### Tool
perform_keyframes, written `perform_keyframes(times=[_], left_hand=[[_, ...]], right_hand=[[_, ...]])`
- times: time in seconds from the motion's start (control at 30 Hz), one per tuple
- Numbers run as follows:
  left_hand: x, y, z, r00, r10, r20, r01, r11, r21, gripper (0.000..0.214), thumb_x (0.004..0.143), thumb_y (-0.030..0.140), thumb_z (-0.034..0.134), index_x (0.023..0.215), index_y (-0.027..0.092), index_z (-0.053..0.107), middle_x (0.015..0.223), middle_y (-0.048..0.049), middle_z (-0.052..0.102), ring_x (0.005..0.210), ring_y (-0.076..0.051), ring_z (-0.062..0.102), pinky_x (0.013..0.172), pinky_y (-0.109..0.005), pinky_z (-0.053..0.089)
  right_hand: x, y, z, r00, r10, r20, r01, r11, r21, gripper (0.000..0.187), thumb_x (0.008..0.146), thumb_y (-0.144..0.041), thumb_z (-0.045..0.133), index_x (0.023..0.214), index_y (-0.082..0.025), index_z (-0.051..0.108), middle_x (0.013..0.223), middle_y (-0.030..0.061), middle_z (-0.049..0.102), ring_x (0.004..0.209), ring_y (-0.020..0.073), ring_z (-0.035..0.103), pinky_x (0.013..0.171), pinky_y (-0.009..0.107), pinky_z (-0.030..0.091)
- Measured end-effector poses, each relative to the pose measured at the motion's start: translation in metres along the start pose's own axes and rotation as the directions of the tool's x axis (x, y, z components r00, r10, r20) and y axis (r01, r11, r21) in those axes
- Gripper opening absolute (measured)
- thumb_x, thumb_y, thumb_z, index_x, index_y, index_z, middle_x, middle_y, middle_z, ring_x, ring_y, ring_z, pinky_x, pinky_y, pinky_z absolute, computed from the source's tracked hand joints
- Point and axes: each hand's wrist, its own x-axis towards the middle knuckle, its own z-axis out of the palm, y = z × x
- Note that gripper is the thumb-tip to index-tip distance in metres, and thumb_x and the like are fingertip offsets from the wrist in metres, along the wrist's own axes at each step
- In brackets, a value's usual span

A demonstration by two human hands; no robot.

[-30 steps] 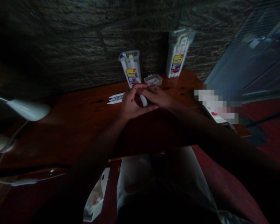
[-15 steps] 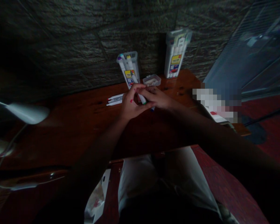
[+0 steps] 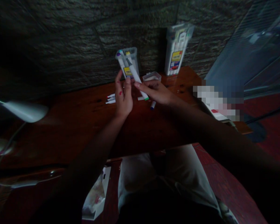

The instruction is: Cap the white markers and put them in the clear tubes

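My right hand grips a white marker near its green lower end, fingers closed around it. The marker tilts, its grey-tipped end pointing up and left. To its left is my left hand, palm partly turned up and thumb apart from the index finger, with red marks on the skin. Some of its fingertips are hidden. Beyond both hands stands a clear marker case holding several markers. Several white markers lie left of my left hand. A short white piece with a blue end lies below my right hand.
A second, taller marker case stands at the back right. Between the cases sits a small clear box. A lamp is at the left of the wooden table. A stone wall rises behind.
My hands have moved apart; they were together around the marker. My left hand has shifted left and opened, and the marker now shows at full length in my right hand.
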Motion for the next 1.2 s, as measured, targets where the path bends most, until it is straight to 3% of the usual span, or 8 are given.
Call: perform_keyframes(times=[0.1, 0.17, 0.33, 0.5, 0.67, 0.8, 0.9, 1.2], left_hand=[[0.003, 0.0, 0.002, 0.988, -0.121, -0.092, 0.113, 0.99, -0.089, 0.063, 0.096, 0.071, 0.031, 0.116, 0.022, 0.065, 0.107, -0.0083, 0.074, 0.104, -0.024, 0.071, 0.087, -0.041, 0.059], [0.004, 0.001, 0.003, 0.99, -0.132, -0.056, 0.126, 0.987, -0.103, 0.069, 0.097, 0.072, 0.025, 0.107, 0.02, 0.069, 0.095, -0.0073, 0.075, 0.099, -0.024, 0.073, 0.084, -0.041, 0.06], [0.003, 0.005, 0.003, 0.999, -0.025, -0.036, 0.024, 0.999, -0.032, 0.059, 0.097, 0.069, 0.033, 0.113, 0.025, 0.069, 0.103, -0.0062, 0.074, 0.105, -0.024, 0.071, 0.087, -0.04, 0.06], [0.005, 0.0, 0.003, 0.988, -0.122, -0.097, 0.115, 0.99, -0.078, 0.061, 0.095, 0.071, 0.031, 0.098, 0.025, 0.071, 0.09, -0.006, 0.073, 0.097, -0.024, 0.072, 0.079, -0.038, 0.061], [0.007, -0.019, -0.001, 0.981, -0.18, -0.072, 0.17, 0.978, -0.121, 0.072, 0.088, 0.082, 0.026, 0.097, 0.024, 0.067, 0.094, -0.0076, 0.07, 0.096, -0.026, 0.07, 0.064, -0.036, 0.057], [0.01, -0.022, -0.002, 0.965, -0.237, -0.11, 0.215, 0.959, -0.183, 0.07, 0.086, 0.086, 0.028, 0.092, 0.025, 0.062, 0.071, -0.0023, 0.064, 0.068, -0.019, 0.067, 0.049, -0.034, 0.047], [0.012, -0.018, 0.0, 0.931, -0.314, -0.185, 0.268, 0.934, -0.235, 0.066, 0.09, 0.082, 0.027, 0.081, 0.023, 0.056, 0.053, 0.0028, 0.053, 0.042, -0.011, 0.049, 0.038, -0.031, 0.033], [0.011, -0.01, 0.002, 0.93, -0.328, -0.165, 0.276, 0.92, -0.277, 0.063, 0.093, 0.075, 0.029, 0.078, 0.022, 0.06, 0.055, -0.0002, 0.053, 0.038, -0.01, 0.045, 0.035, -0.026, 0.033]], right_hand=[[-0.002, 0.001, 0.002, 0.999, 0.004, 0.038, -0.004, 1.0, -0.014, 0.053, 0.084, -0.068, 0.06, 0.066, -0.019, 0.054, 0.057, -0.0037, 0.053, 0.051, 0.0089, 0.045, 0.046, 0.024, 0.034], [-0.002, 0.004, 0.002, 0.998, -0.025, 0.057, 0.029, 0.998, -0.058, 0.05, 0.08, -0.066, 0.067, 0.066, -0.019, 0.055, 0.059, -0.0033, 0.055, 0.053, 0.0095, 0.048, 0.048, 0.024, 0.034], [0.0, 0.012, 0.003, 0.988, -0.154, 0.019, 0.155, 0.97, -0.185, 0.047, 0.071, -0.059, 0.079, 0.066, -0.018, 0.056, 0.061, -0.0028, 0.056, 0.06, 0.0109, 0.049, 0.053, 0.025, 0.033], [0.002, 0.01, -0.001, 0.977, -0.18, -0.11, 0.149, 0.958, -0.244, 0.039, 0.074, -0.052, 0.079, 0.075, -0.018, 0.06, 0.069, -0.0008, 0.059, 0.066, 0.0132, 0.051, 0.058, 0.026, 0.036], [0.004, 0.013, -0.006, 0.971, -0.163, -0.175, 0.112, 0.957, -0.266, 0.033, 0.074, -0.043, 0.081, 0.084, -0.017, 0.063, 0.076, 0.0013, 0.062, 0.071, 0.0158, 0.055, 0.065, 0.029, 0.042], [0.004, 0.014, -0.006, 0.971, -0.162, -0.175, 0.119, 0.965, -0.234, 0.033, 0.073, -0.037, 0.082, 0.091, -0.017, 0.064, 0.08, 0.0026, 0.065, 0.072, 0.017, 0.058, 0.068, 0.031, 0.046], [0.003, 0.012, -0.004, 0.971, -0.164, -0.175, 0.118, 0.963, -0.243, 0.031, 0.074, -0.035, 0.082, 0.094, -0.018, 0.065, 0.084, 0.0031, 0.066, 0.076, 0.0182, 0.06, 0.071, 0.032, 0.049], [0.005, 0.018, -0.004, 0.973, -0.162, -0.167, 0.133, 0.976, -0.171, 0.031, 0.074, -0.044, 0.082, 0.086, -0.019, 0.067, 0.086, 0.0045, 0.07, 0.083, 0.021, 0.068, 0.077, 0.036, 0.059]])
